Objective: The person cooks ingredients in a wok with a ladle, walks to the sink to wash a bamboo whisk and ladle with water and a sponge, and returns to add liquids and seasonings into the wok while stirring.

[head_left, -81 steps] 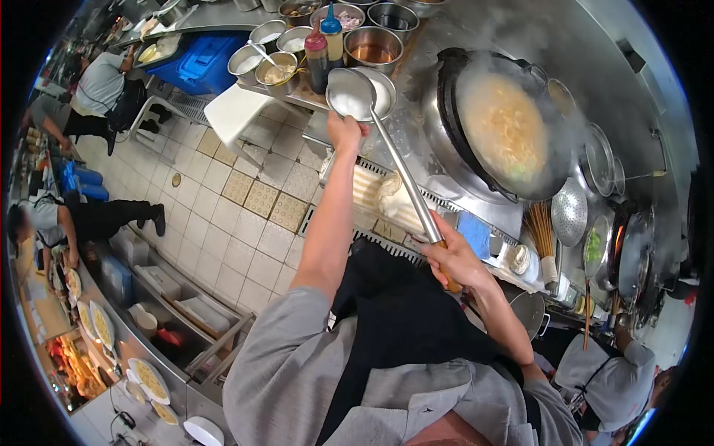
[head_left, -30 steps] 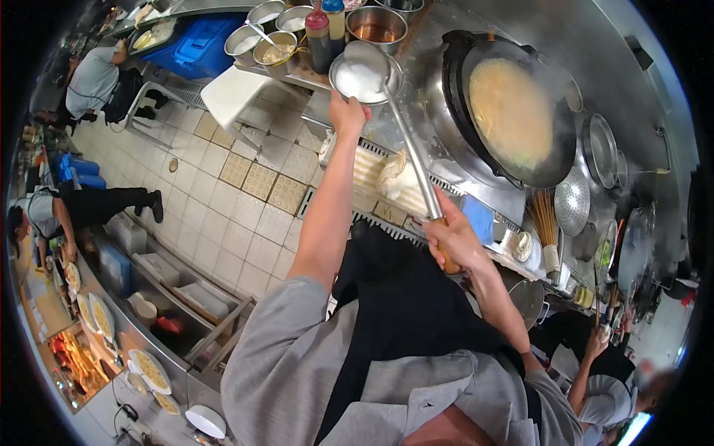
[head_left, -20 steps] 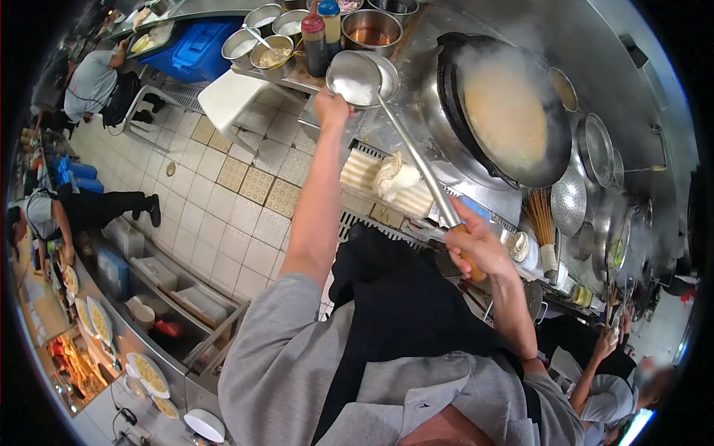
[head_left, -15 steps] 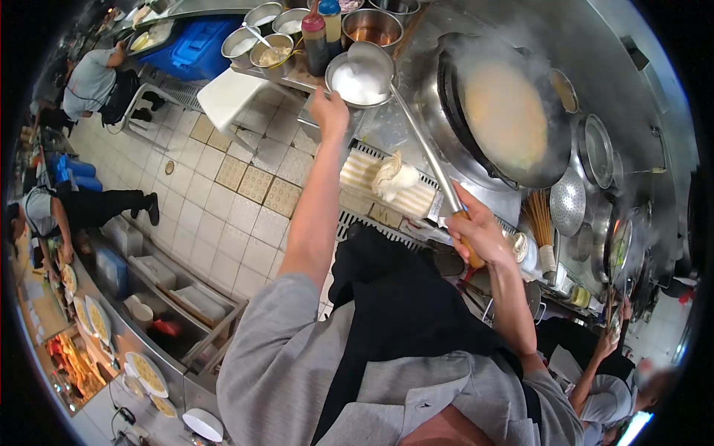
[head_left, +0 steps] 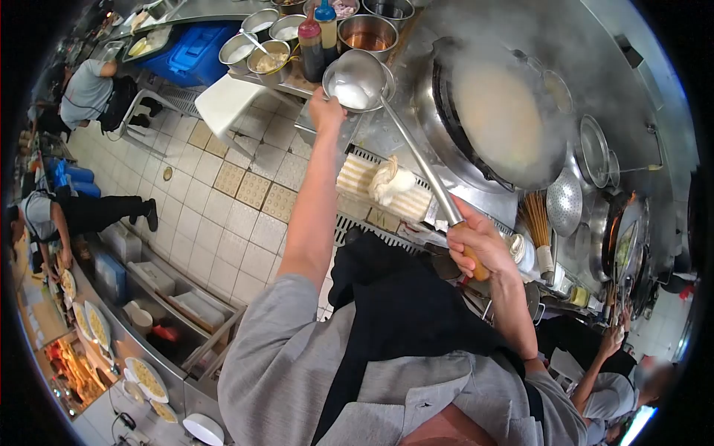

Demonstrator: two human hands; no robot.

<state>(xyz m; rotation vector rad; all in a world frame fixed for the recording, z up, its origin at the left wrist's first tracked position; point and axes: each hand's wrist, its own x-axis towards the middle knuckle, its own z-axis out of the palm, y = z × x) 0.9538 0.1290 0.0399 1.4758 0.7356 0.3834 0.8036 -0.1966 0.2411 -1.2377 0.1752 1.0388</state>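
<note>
My right hand (head_left: 482,241) is closed around the wooden grip of a long-handled metal ladle (head_left: 416,152). The ladle's round head hangs over a metal bowl (head_left: 388,88) with white contents, hiding most of what is inside. At the near left rim of that bowl, my left hand (head_left: 327,111) grips its edge. To the right of the ladle, a large dark wok (head_left: 454,130) holds pale, cloudy liquid under thick steam.
Sauce bottles (head_left: 311,46) and several metal seasoning pots (head_left: 269,63) stand beside the bowl. A folded striped towel (head_left: 361,177) lies before the stove, near a bamboo brush (head_left: 537,223) and perforated skimmer (head_left: 565,201). Co-workers are at left and lower right; a white stool (head_left: 223,104) stands left.
The ladle head has shifted left and down, covering more of the metal bowl. My right hand has moved slightly right and down. Steam over the wok looks thicker; my left hand stays at the rim.
</note>
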